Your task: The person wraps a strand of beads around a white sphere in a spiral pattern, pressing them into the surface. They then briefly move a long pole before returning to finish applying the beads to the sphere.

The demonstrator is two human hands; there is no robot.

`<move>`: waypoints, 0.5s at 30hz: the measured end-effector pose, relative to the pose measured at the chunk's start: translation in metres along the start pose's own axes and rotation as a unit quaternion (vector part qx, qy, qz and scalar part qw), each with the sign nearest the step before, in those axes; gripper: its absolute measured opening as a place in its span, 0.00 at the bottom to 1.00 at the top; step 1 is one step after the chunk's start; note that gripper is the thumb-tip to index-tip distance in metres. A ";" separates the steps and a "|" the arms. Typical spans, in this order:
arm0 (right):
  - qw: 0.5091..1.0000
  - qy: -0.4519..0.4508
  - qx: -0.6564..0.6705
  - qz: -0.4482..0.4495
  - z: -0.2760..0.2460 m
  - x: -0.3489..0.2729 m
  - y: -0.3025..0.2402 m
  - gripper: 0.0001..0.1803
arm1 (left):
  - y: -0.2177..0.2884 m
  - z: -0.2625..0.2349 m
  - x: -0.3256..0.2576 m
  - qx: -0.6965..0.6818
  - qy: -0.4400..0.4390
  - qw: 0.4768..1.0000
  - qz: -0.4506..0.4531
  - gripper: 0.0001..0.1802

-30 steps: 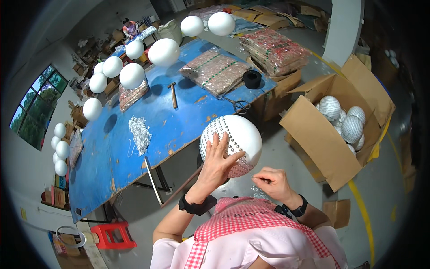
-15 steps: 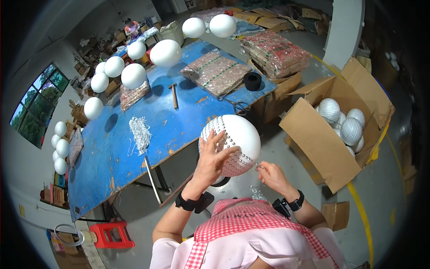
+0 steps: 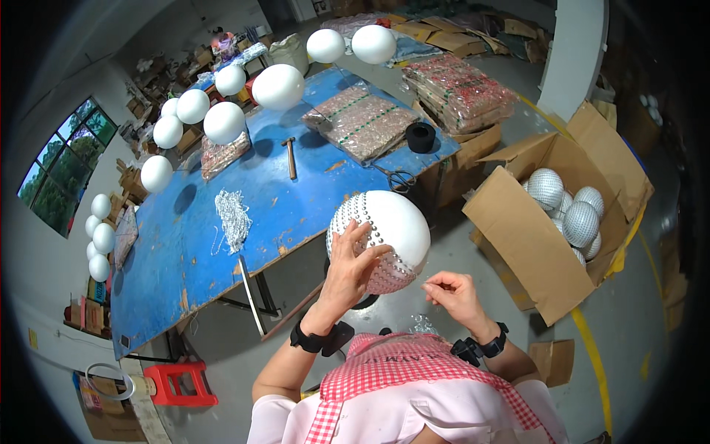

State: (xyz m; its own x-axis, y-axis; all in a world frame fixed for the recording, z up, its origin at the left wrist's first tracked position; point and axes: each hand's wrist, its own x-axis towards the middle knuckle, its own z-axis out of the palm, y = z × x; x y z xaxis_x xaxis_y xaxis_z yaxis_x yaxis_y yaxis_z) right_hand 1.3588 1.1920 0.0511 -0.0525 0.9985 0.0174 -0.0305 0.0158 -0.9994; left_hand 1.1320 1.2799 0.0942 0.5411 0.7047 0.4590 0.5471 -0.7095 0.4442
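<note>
A large white ball is in front of me, its left and lower parts wrapped in rows of silver beads. My left hand rests against its near left side, fingers spread over the bead rows, steadying it. Just off the ball's lower right, my right hand is closed in a pinch. The bead strand at its fingertips is barely visible. Below, a loose clump of silvery strand hangs near my apron. A dark round piece shows under the ball, partly hidden by my left arm.
A blue table holds a hammer, a white strand bundle, scissors, a black roll and wrapped packs. White balls stand along its far side. An open carton of beaded balls sits right.
My right hand has shifted slightly down and away from the ball, its fingers turned more toward the left. My left hand stays on the ball, nearly unmoved.
</note>
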 end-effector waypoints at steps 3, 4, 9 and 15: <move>1.000 -0.015 -0.006 0.007 0.001 0.002 0.002 0.06 | 0.000 0.000 0.000 0.016 -0.016 1.000 -0.006 0.22; 1.000 -0.010 -0.015 0.025 0.001 0.002 0.004 0.06 | 0.001 0.000 0.000 0.006 -0.026 1.000 -0.008 0.22; 0.991 0.010 -0.135 -0.012 0.001 0.007 0.021 0.06 | 0.002 0.003 0.000 0.011 -0.005 1.000 0.000 0.23; 0.925 -0.002 -0.381 -0.018 -0.001 0.014 0.032 0.09 | -0.003 0.005 -0.002 0.059 0.052 0.997 -0.005 0.23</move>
State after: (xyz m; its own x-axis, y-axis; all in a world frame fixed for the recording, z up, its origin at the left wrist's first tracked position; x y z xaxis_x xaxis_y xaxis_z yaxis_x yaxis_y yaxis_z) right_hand 1.3580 1.2061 0.0193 -0.0684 0.9965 0.0490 0.6789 0.0825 -0.7296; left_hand 1.1320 1.2802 0.0884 0.4688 0.7029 0.5349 0.6271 -0.6914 0.3589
